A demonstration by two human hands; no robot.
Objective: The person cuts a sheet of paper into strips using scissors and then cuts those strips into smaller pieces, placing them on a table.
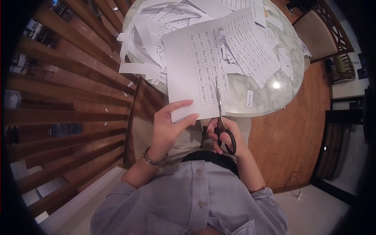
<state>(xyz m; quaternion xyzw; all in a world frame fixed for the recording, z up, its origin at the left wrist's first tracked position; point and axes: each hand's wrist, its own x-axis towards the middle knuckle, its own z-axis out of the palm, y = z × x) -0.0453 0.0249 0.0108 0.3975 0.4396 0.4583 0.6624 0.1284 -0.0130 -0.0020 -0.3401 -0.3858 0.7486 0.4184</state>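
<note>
My left hand point(168, 121) pinches the near left corner of a white sheet of paper point(182, 78), thumb on top. Rows of boxes reading "Buy 1 Get 1" are printed on the sheet. In my right hand point(229, 135) is a pair of scissors with black handles point(232, 143). Its blades lie along the right part of the sheet, pointing away from me, at a column of printed boxes. How far the blades are apart is hard to see. A single cut slip point(249, 98) marked "Buy 1 Get 1" lies on the marble table, right of the scissors.
Paper strips and offcuts point(143, 43) heap on the round marble table point(290, 82). More printed sheets point(250, 51) and small slips point(286, 64) lie toward its right side. Wooden slats point(74, 113) stand at the left. A chair point(315, 35) is beyond the table, and a thin cable point(293, 182) lies on the floor.
</note>
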